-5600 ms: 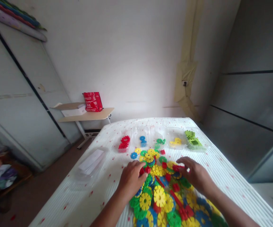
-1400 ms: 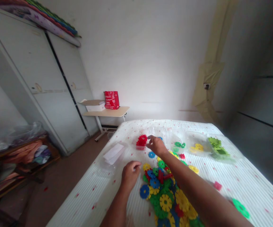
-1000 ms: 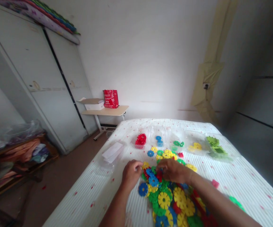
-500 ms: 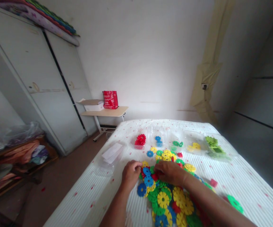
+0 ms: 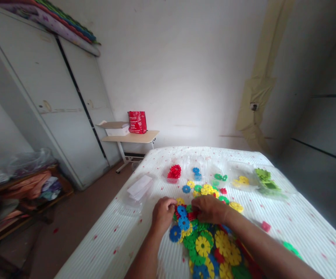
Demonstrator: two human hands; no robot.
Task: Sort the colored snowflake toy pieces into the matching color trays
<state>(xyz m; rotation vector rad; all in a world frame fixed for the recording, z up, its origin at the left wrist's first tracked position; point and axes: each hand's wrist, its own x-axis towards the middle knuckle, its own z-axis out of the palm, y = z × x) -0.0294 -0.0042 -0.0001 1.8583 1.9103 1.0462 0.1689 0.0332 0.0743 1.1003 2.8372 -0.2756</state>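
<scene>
A pile of notched plastic snowflake discs in red, blue, green and yellow, among them a yellow disc (image 5: 203, 246), lies on the white sheet between my forearms. At its left edge, my left hand (image 5: 163, 214) has thumb and fingers drawn together beside some red pieces; what they hold, if anything, is hidden. Reaching in from the right, my right hand (image 5: 211, 208) bends its fingers down onto a red snowflake disc (image 5: 192, 216) in the pile. Blue discs (image 5: 183, 223) lie between the two hands.
Beyond the pile stand clear plastic boxes holding red discs (image 5: 174, 171), blue discs (image 5: 197, 173), green discs (image 5: 220, 177), yellow discs (image 5: 241, 180) and light green pieces (image 5: 266, 180). Papers (image 5: 140, 187) lie in a clear tray at left. A red block (image 5: 266, 226) sits right.
My right hand has shifted slightly, and more of the red disc under its fingers shows. My left hand stays at the pile's edge. The whole view has moved a little.
</scene>
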